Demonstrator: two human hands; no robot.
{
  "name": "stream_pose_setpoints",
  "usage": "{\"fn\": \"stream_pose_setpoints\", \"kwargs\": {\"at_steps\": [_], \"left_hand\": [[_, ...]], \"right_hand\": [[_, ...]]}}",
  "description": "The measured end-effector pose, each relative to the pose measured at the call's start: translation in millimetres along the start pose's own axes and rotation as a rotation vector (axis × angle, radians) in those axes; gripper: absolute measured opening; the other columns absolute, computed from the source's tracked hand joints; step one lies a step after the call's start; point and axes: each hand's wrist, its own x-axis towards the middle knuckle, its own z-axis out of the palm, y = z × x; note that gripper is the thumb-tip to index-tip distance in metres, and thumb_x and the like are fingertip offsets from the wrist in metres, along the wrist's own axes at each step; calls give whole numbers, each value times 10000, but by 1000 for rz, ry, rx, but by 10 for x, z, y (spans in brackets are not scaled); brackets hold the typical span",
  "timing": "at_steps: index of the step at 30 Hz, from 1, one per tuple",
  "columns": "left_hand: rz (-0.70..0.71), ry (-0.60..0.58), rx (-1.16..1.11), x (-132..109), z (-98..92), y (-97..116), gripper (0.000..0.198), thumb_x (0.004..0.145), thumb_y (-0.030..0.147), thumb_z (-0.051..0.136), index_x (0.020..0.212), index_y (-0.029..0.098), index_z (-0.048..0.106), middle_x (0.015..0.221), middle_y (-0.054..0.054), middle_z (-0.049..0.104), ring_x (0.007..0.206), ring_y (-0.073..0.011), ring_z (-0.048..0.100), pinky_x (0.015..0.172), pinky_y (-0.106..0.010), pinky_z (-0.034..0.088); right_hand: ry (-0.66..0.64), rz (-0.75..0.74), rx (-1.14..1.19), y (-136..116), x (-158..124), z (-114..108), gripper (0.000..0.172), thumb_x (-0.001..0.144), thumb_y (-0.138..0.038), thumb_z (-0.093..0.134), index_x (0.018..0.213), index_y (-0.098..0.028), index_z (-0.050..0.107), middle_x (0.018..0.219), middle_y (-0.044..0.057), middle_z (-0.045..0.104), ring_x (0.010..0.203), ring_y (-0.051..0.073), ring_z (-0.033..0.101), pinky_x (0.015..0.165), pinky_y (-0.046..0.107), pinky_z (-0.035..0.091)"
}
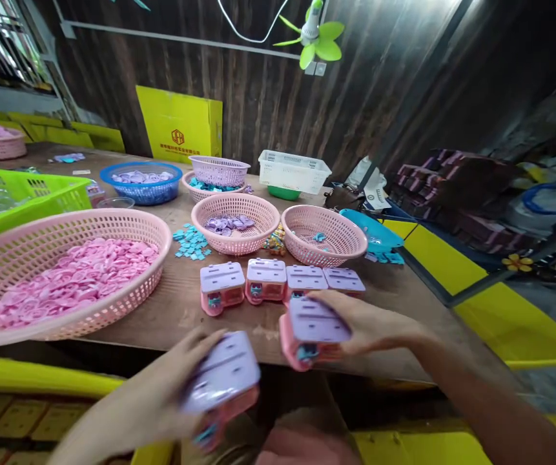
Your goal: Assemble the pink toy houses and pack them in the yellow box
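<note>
In my left hand (161, 381) is a small pink plastic box with a lilac lid (226, 371), tilted and held off the table's front edge. My right hand (362, 323) grips a second lilac-lidded pink box (315, 321) over the front of the table. Both boxes show teal parts at their lower corners. Behind them, several like boxes stand in a row, among them one at the left end (222, 285) and one beside it (266, 280). The right-hand box partly overlaps the row in view.
A large pink basket (154, 284) of pink pieces stands at left. Smaller pink baskets (236, 244) (325, 255) sit behind the row, with loose teal pieces (191, 241) nearby. A yellow crate (40, 378) is at lower left. A yellow carton (175, 123) stands against the wall.
</note>
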Motion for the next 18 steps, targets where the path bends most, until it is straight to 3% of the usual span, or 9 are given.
{"fn": "stream_pose_setpoints", "kwargs": {"at_steps": [2, 5, 7, 10, 14, 16, 18], "left_hand": [[109, -112, -144, 535, 161, 339, 846, 620, 344, 613, 1392, 285, 271, 1287, -60, 431, 1148, -245, 449, 968, -317, 402], [210, -103, -157, 1271, 458, 708, 870, 613, 326, 635, 1387, 168, 270, 1301, -111, 396, 1169, -250, 412, 1003, -321, 363], [216, -54, -42, 1567, 627, 800, 827, 627, 313, 630, 1361, 113, 305, 1282, -141, 422, 1173, -272, 399, 1019, -360, 336], [218, 60, 131, 1711, 779, 753, 763, 664, 331, 615, 1344, 118, 343, 1341, -161, 394, 1271, -323, 289, 1073, -473, 208], [225, 79, 147, 1734, 816, 643, 873, 682, 473, 623, 1411, 180, 243, 1491, -168, 119, 1361, -374, 31, 1060, -591, 34], [181, 86, 119, 1806, 806, 622, 900, 680, 565, 602, 1419, 212, 227, 1503, -161, 35, 1358, -393, 5, 1038, -623, 24], [182, 105, 120, 1918, 791, 607, 853, 694, 636, 552, 1399, 237, 286, 1499, -148, 96, 1359, -387, 41, 1036, -625, 14]], "right_hand": [[43, 139, -53, 462, -289, -34, 794, 625, -399, 663, 1326, -146, 389, 1295, 142, 463, 1164, 276, 463, 1004, 392, 353], [68, 199, -73, 992, -525, 61, 760, 631, -389, 648, 1303, -123, 414, 1308, 159, 445, 1194, 277, 438, 1017, 389, 349], [107, 198, -53, 1235, -598, 160, 718, 670, -381, 615, 1308, -124, 408, 1303, 151, 441, 1197, 248, 438, 1018, 361, 356], [197, 172, -73, 1459, -642, 270, 643, 721, -385, 574, 1309, -170, 428, 1330, 130, 404, 1240, 234, 391, 1033, 360, 337], [312, 145, -193, 1580, -546, 335, 677, 716, -466, 583, 1329, -230, 418, 1447, 110, 261, 1332, 288, 229, 1054, 456, 271], [361, 163, -280, 1603, -414, 385, 679, 747, -480, 543, 1361, -244, 372, 1466, 107, 243, 1350, 300, 182, 1045, 503, 251], [362, 183, -369, 1622, -269, 455, 626, 795, -468, 485, 1368, -248, 362, 1459, 113, 273, 1346, 298, 202, 1032, 526, 251]]}}
